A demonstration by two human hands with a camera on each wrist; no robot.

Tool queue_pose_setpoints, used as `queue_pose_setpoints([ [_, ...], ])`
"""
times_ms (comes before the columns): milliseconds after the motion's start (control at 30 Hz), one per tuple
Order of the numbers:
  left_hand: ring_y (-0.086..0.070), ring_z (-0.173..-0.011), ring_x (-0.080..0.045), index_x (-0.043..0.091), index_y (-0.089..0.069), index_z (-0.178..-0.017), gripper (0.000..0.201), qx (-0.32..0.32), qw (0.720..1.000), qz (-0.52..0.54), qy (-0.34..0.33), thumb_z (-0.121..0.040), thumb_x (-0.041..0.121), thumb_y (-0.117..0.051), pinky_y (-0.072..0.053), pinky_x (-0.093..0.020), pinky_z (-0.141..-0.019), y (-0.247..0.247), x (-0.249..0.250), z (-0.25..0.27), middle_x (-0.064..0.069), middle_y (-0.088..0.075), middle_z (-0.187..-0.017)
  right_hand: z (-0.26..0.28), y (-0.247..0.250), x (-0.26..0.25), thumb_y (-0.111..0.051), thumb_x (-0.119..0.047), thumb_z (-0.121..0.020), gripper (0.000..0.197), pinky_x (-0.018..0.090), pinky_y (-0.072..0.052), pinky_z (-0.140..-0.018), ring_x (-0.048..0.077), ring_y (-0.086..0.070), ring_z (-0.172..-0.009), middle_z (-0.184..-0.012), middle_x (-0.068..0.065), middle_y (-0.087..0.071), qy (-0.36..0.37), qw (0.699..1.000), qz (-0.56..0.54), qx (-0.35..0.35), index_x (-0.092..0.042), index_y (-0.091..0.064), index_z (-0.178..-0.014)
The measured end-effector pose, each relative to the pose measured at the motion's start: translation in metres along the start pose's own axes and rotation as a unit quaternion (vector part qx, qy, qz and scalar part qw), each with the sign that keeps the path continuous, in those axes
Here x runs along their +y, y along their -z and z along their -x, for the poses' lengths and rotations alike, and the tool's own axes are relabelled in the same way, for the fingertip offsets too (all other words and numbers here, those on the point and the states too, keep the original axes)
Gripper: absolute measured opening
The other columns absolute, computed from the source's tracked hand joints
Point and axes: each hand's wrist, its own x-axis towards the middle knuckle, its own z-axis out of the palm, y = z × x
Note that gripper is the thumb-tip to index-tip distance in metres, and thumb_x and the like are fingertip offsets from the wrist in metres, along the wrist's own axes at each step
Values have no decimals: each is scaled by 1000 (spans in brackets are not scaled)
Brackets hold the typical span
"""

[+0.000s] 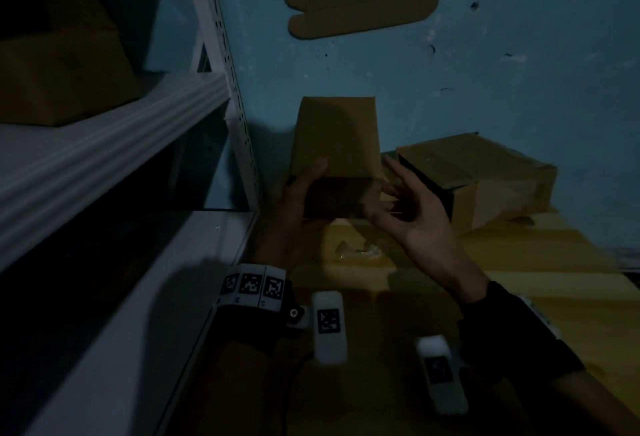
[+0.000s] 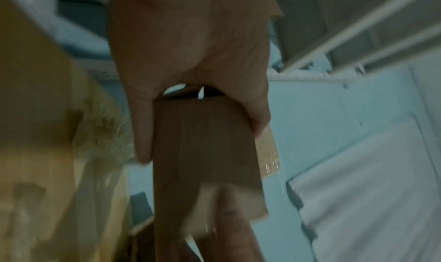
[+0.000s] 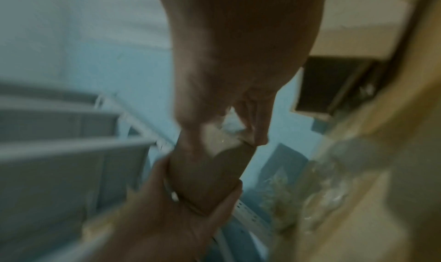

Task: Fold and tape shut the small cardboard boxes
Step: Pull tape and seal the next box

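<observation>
While the left hand [image 1: 300, 193] grips one end of the small cardboard box [image 1: 337, 155] with thumb on top and fingers wrapped underneath, it's held up in the air over the yellow worktop [image 1: 519, 255], near the blue wall [image 1: 502, 54]. The right hand [image 1: 412, 213] is mostly spread, fingertips pressing a strip of clear tape [image 2: 268, 152] onto the box's other end. A bigger open cardboard box [image 1: 485, 175] sits just to the right.

brown box [image 1: 337, 137], blue wall [image 1: 485, 64], white shelf [image 1: 114, 144]
</observation>
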Motion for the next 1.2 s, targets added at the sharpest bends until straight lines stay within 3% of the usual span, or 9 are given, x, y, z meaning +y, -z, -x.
queue_pose_setpoints([
  [167, -69, -100, -25, 19, -57, -130, 86, -28, 993, -106, 50, -57, 57, -84, -62, -39, -67, -5, -7, 0, -6, -68, -119, -3, 6, 6, -84, -47, -68, 93, 33, -60, -93, 3, -66, -109, -128, -5, -69, -2, 993, 110, 42, -24, -48, -150],
  [267, -65, -107, -28, 21, -53, -136, 113, -42, 986, -138, 82, -40, 69, -87, -61, -49, -72, -7, -10, 0, -5, -63, -126, -2, 19, 12, -84, -40, -74, 38, 22, -56, -72, -3, -69, -84, -88, -22, -73, 1, 994, 111, -7, -27, -68, -105],
  [367, -67, -108, -27, 21, -49, -140, 124, -62, 982, -155, 87, -36, 78, -85, -59, -53, -82, -5, -13, -3, -4, -65, -127, 2, 32, 10, -81, -25, -83, 18, 17, -50, -59, 5, -69, -70, -76, -8, -72, 0, 995, 88, -53, -18, -66, -88],
  [633, -69, -101, -32, 22, -56, -130, 98, -117, 965, -192, 132, -49, 72, -83, -60, -54, -76, -10, -13, 8, -8, -63, -125, 10, 52, 14, -62, -5, -98, 13, 12, -50, -61, 13, -66, -71, -88, 29, -65, -38, 992, 72, -97, 7, -63, -98],
  [800, -69, -100, -34, 26, -64, -105, 51, -130, 965, -186, 133, -69, 60, -67, -58, -56, -83, -14, -7, 14, -8, -66, -116, 10, 57, 13, -63, -31, -94, 52, 28, -60, -81, 16, -75, -97, -105, 0, -78, -55, 996, -1, -70, -13, -57, -141],
  [867, -70, -98, -37, 24, -63, -105, 52, -129, 967, -168, 140, -67, 60, -67, -57, -56, -86, -17, -7, 14, -9, -65, -116, 9, 58, 10, -65, -38, -91, 60, 21, -59, -81, 3, -72, -98, -104, -11, -76, -49, 997, 1, -51, -25, -50, -148],
  [933, -68, -103, -36, 24, -62, -111, 55, -135, 969, -145, 144, -69, 58, -69, -56, -58, -88, -21, -11, 14, -10, -63, -122, 9, 55, 6, -62, -39, -95, 55, 11, -54, -73, -7, -69, -92, -104, -17, -71, -50, 997, 0, -55, -26, -50, -147],
  [1067, -71, -97, -37, 20, -63, -115, 49, -129, 970, -141, 150, -82, 56, -67, -55, -61, -87, -29, -22, 12, -14, -69, -117, 10, 47, 6, -59, -55, -93, 52, 24, -57, -77, 10, -70, -95, -100, -5, -73, -34, 997, 54, -44, -20, -60, -131],
  [1200, -70, -101, -40, 20, -65, -106, 40, -134, 967, -151, 155, -87, 56, -62, -54, -61, -89, -29, -21, 13, -14, -72, -107, 9, 45, 11, -60, -59, -93, 46, 19, -54, -80, 3, -68, -100, -107, -10, -73, -42, 997, 53, -41, -22, -65, -119],
])
